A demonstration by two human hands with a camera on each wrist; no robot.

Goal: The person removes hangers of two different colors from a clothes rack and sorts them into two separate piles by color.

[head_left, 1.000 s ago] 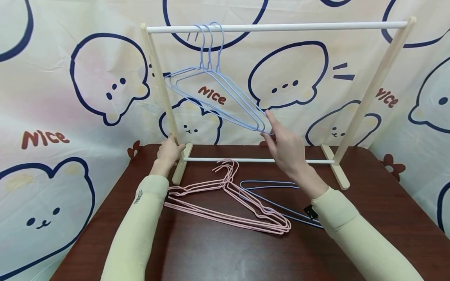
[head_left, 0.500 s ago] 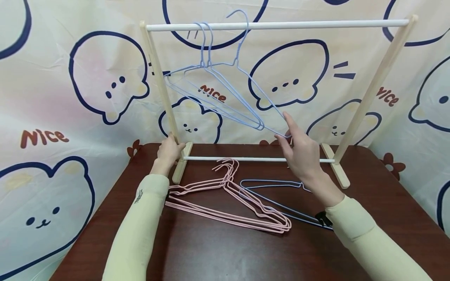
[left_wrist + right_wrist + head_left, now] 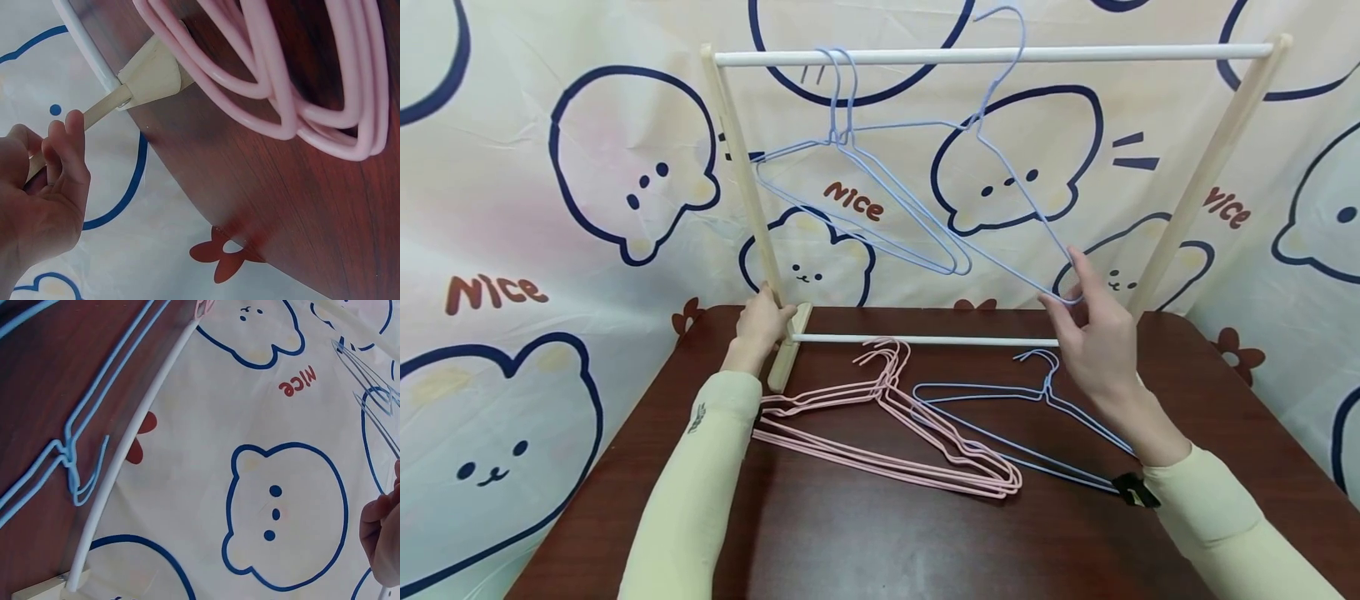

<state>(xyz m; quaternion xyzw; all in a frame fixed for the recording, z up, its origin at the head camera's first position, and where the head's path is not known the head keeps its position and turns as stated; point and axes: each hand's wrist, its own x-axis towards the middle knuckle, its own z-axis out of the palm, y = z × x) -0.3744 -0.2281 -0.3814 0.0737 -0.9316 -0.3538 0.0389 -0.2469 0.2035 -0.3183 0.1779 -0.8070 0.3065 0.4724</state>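
In the head view, my left hand (image 3: 758, 321) grips the left wooden post (image 3: 751, 204) of a hanger rack near its foot; the left wrist view shows the fingers curled round it. My right hand (image 3: 1101, 346) pinches the lower right corner of a blue wire hanger (image 3: 1037, 212) between thumb and fingers. That hanger is tilted, with its hook above the white top rail (image 3: 1135, 54); its left arm reaches behind two other blue hangers (image 3: 852, 100) hooked on the rail's left part. At the right wrist view's edge, my right hand (image 3: 381, 534) is partly cut off.
Several pink hangers (image 3: 1003, 487) lie stacked on the brown table (image 3: 865, 542) before the rack. Right of them lie blue hangers (image 3: 1049, 392), partly under the pink ones and behind my right wrist. A white lower bar (image 3: 925, 340) joins the rack's feet. A printed cloth (image 3: 475, 208) hangs behind.
My right hand has moved right along the rack with the blue hanger, away from the two hanging ones, and its hook has risen above the rail. The left hand stays on the post.
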